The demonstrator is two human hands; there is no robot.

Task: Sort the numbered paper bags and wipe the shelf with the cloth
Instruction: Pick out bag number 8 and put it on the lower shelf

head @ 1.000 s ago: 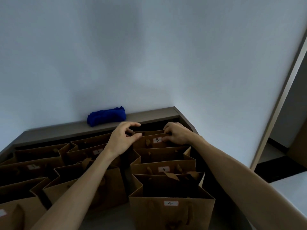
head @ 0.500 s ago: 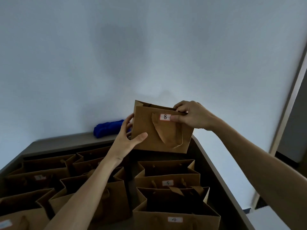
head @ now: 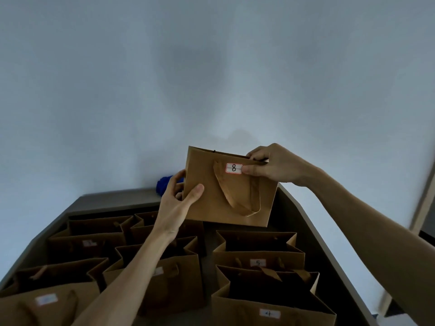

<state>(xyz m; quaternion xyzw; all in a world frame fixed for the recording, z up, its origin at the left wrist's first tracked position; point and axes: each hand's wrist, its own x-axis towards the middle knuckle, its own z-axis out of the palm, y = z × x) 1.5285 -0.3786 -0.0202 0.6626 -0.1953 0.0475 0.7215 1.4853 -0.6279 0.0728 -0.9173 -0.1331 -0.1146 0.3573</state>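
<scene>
Above the shelf (head: 113,198), both hands' fingers (head: 253,170) pinch bag 8 (head: 226,198).

- Brown paper bag marked 8 (head: 221,198) is held upright, clear above the others.
- Open bags 5 (head: 259,257) and 4 (head: 270,311) stand on the shelf (head: 113,200).
- Blue cloth (head: 164,184) lies at the back.

Plain pale grey wall (head: 211,78), dim light, pale door frame (head: 421,208) at right edge
</scene>
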